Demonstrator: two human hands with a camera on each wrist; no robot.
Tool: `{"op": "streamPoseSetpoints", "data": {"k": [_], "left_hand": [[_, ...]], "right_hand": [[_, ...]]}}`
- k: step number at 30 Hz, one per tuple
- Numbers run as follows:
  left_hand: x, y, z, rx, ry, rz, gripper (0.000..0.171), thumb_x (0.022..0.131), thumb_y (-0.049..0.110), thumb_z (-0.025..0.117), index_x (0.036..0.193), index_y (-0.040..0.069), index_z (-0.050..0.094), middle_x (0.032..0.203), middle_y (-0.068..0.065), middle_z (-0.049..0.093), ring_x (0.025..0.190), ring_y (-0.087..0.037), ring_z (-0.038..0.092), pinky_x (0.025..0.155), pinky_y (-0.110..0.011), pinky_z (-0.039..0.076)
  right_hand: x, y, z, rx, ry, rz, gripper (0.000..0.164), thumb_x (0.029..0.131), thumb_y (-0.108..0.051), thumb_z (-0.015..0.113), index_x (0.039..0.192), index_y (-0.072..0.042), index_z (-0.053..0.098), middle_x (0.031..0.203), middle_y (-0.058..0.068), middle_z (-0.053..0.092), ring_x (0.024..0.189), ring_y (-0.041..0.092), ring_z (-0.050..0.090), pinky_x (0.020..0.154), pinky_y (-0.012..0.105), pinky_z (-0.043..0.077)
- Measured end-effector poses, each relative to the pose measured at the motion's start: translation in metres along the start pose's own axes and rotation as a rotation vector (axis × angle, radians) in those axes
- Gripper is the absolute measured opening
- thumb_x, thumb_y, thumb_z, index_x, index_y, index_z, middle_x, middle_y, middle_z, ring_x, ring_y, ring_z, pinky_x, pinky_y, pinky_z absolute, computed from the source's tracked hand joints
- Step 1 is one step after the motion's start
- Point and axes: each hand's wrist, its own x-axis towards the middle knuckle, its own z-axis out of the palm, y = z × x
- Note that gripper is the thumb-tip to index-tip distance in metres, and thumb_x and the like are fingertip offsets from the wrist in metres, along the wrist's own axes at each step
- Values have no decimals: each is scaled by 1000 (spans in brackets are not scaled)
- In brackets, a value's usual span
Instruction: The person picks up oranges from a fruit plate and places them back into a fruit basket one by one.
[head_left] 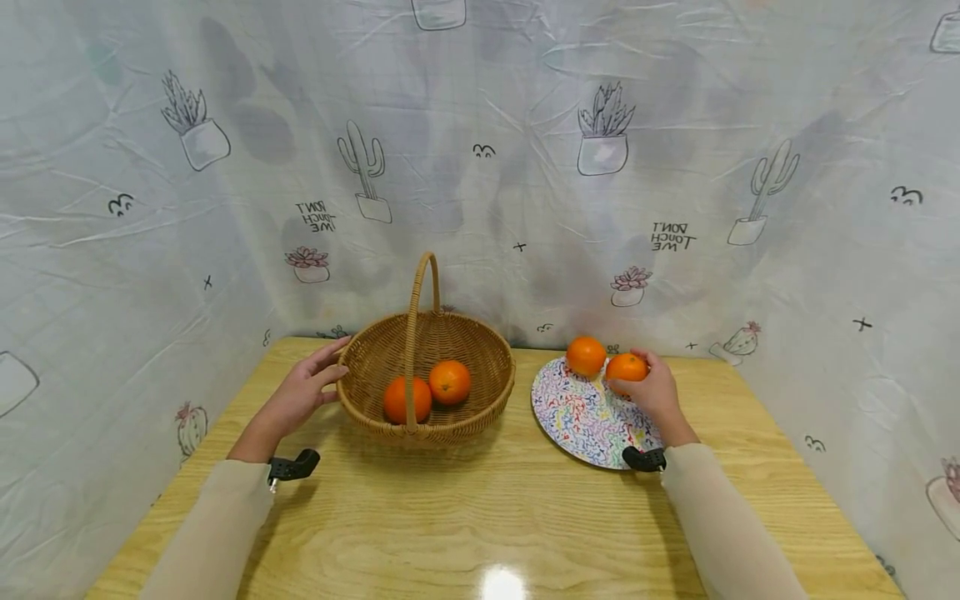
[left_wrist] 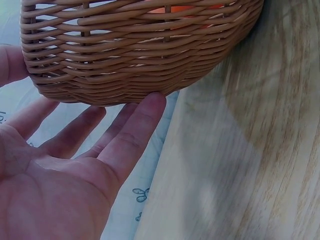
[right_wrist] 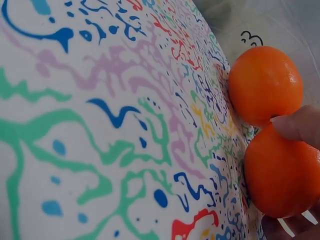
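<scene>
On the left stands a brown wicker basket [head_left: 480, 417] with a tall arched handle and two oranges [head_left: 450, 382] inside. My left hand [head_left: 306, 392] touches the basket's left side, its fingers fairly straight against the weave [left_wrist: 135, 60]. On the right, a round plate [head_left: 573, 425] with a multicoloured squiggle pattern carries two more oranges. My right hand [head_left: 657, 392] grips the right-hand orange [right_wrist: 282, 170], with thumb and fingers on opposite sides of it. The other orange [right_wrist: 265, 85] sits beside it near the plate's far edge.
Both basket and plate stand on a light wooden table [head_left: 450, 517], towards its back edge. Behind and at both sides hangs a pale curtain [head_left: 480, 200] printed with cacti and potted plants. Small black devices [head_left: 294, 465] are strapped to both wrists.
</scene>
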Motion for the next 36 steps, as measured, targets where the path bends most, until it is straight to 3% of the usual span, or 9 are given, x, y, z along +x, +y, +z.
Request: {"op": "streamPoseSetpoints", "data": {"k": [21,28,36], "left_hand": [[0,1,1,-10,7,-6,68,110,30,50,167,19,14,168,-25,18,149,-50,28,95,-31,59],[1,1,1,-8,15,-10,65,111,28,47,167,20,15,168,-24,18,149,-48,28,98,-35,58],[2,-2,2,-11,22,0,65,111,29,47,167,19,16,167,-26,20,147,-48,31,93,-29,59]], "right_hand": [[-2,-1,-2,5,-33,50,79,90,-32,80,154,-6,42,153,26,43,130,44,48,112,59,44],[-1,-4,-2,18,-16,43,77,89,-29,81,153,-5,45,152,26,45,129,44,49,112,58,44],[-3,-1,-1,31,-13,61,78,90,-28,81,155,-6,44,153,26,45,131,44,48,113,58,44]]}}
